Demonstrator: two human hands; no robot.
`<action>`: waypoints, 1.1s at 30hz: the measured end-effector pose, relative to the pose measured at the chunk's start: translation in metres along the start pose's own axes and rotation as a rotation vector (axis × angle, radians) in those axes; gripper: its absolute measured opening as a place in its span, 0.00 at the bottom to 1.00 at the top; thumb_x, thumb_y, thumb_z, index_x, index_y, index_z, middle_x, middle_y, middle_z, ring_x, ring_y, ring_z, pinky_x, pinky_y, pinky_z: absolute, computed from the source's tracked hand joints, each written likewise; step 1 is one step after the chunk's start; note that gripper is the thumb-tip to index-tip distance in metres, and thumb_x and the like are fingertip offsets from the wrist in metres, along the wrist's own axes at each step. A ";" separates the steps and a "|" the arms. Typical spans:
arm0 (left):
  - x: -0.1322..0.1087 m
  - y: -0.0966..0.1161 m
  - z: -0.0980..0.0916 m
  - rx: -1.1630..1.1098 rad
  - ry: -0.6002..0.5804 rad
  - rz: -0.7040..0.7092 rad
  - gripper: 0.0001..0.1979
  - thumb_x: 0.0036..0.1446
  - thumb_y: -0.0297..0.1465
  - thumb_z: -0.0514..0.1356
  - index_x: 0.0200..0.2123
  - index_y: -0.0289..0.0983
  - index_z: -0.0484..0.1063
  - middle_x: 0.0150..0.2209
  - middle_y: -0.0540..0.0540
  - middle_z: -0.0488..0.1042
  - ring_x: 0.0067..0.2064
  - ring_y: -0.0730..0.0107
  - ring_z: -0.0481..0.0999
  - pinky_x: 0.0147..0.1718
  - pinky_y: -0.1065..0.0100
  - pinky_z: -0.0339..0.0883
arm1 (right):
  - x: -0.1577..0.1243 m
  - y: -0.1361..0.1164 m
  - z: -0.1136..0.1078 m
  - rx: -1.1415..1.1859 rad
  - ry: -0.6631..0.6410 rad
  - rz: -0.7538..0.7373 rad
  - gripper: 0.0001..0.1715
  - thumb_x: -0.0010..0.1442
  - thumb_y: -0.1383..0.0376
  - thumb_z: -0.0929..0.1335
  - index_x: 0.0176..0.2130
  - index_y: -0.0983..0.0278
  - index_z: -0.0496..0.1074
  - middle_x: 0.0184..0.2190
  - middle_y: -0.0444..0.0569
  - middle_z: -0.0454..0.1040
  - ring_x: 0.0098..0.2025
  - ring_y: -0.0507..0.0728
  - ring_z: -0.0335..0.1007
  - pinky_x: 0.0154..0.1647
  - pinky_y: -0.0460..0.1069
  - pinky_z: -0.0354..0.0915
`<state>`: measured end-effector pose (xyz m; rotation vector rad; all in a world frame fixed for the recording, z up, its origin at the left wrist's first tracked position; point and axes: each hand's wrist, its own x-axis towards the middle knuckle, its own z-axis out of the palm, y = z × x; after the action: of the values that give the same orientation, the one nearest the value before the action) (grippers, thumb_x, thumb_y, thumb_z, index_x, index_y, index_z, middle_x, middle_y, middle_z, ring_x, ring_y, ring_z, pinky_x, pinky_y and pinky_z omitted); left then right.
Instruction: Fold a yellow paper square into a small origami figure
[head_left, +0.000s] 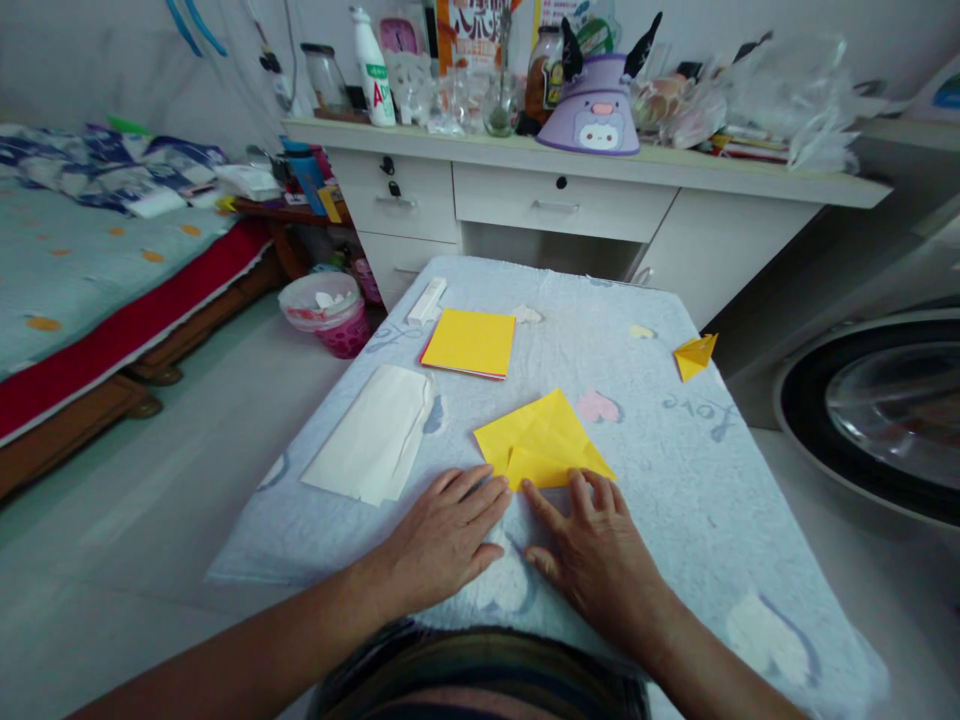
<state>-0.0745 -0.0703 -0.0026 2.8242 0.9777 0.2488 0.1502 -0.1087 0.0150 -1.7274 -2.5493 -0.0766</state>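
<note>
A partly folded yellow paper sheet lies in the middle of the cloth-covered table. My left hand lies flat on the cloth, fingers stretched out, fingertips touching the sheet's near left corner. My right hand is also flat and open, with its fingertips pressing on the sheet's near edge. A stack of yellow square papers sits farther back. A small folded yellow paper piece rests near the table's right edge.
A folded white cloth or paper lies at the left of the table, a small white box at the back. Beyond stand a cluttered white desk, a pink bin, a bed at left and a washing machine at right.
</note>
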 end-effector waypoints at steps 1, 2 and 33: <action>0.000 0.000 0.000 -0.007 0.003 0.000 0.25 0.63 0.39 0.58 0.61 0.37 0.62 0.61 0.45 0.67 0.64 0.55 0.60 0.59 0.55 0.54 | 0.000 0.000 0.001 -0.005 0.003 0.002 0.36 0.58 0.45 0.67 0.61 0.52 0.65 0.49 0.63 0.68 0.50 0.72 0.63 0.49 0.68 0.62; -0.001 0.000 0.001 -0.014 0.008 -0.001 0.25 0.63 0.38 0.58 0.60 0.37 0.62 0.61 0.44 0.67 0.64 0.55 0.60 0.59 0.54 0.54 | -0.001 0.001 0.002 -0.007 0.006 0.001 0.36 0.58 0.44 0.67 0.62 0.51 0.65 0.49 0.63 0.68 0.51 0.73 0.63 0.50 0.68 0.61; -0.009 -0.010 0.009 -0.018 0.117 0.024 0.21 0.62 0.31 0.55 0.59 0.38 0.63 0.59 0.41 0.68 0.61 0.56 0.65 0.58 0.53 0.60 | -0.051 0.094 0.010 0.045 0.115 0.242 0.17 0.66 0.59 0.63 0.48 0.62 0.74 0.50 0.54 0.74 0.52 0.64 0.68 0.58 0.67 0.58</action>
<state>-0.0858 -0.0693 -0.0147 2.8339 0.9595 0.4284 0.2562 -0.1198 0.0014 -1.9382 -2.2277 -0.1019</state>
